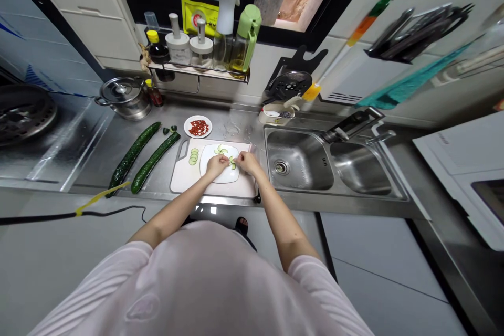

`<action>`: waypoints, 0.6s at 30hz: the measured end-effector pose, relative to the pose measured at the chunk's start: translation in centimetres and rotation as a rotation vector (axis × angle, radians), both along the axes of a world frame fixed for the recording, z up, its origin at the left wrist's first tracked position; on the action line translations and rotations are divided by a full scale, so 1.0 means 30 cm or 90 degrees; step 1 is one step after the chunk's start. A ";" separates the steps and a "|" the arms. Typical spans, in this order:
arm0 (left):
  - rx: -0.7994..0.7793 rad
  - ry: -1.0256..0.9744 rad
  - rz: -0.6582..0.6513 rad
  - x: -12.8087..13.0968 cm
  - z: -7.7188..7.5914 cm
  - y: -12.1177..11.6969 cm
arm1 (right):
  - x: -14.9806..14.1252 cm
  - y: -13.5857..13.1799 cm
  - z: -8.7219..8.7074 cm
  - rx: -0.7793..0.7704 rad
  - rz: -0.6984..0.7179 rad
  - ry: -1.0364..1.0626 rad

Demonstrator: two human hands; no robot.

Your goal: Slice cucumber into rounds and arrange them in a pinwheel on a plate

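A white plate (pixel 210 156) lies on a pale cutting board (pixel 185 181) at the counter's front. Thin cucumber slices (pixel 221 150) form a curved group near the plate's far side. My left hand (pixel 217 166) reaches over the plate's middle, its fingers pinched at a cucumber slice. From the right, my right hand (pixel 248 163) comes in with thumb and fingers closed on a slice in another small group (pixel 232 164). The fingertips of both hands are close together, and the fingers partly hide the slices. More overlapping slices (pixel 193 156) rest on the board, left of the plate.
Two whole-looking cucumbers (pixel 136 149) lie to the left, with cut ends (pixel 166 130) nearby. Behind the board stands a small plate of chopped red pieces (pixel 199 127). A lidded pot (pixel 125 97) is at back left; a double sink (pixel 301 155) borders the board's right.
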State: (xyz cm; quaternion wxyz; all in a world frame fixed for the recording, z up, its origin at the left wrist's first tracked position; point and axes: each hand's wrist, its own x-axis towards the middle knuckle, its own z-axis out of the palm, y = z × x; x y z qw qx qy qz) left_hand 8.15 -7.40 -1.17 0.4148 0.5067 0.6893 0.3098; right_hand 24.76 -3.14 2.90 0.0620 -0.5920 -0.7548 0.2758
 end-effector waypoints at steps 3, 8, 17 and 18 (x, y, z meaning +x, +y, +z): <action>-0.005 0.079 -0.031 0.006 0.010 0.010 | -0.008 0.002 -0.005 -0.011 -0.007 -0.067; -0.012 0.178 -0.053 0.022 0.014 0.022 | -0.021 0.002 -0.009 -0.024 -0.019 -0.130; -0.035 0.240 -0.068 0.040 0.018 0.027 | -0.038 -0.008 -0.031 -0.020 -0.036 -0.176; -0.034 0.242 -0.070 0.040 0.020 0.027 | -0.037 -0.008 -0.036 -0.015 -0.037 -0.176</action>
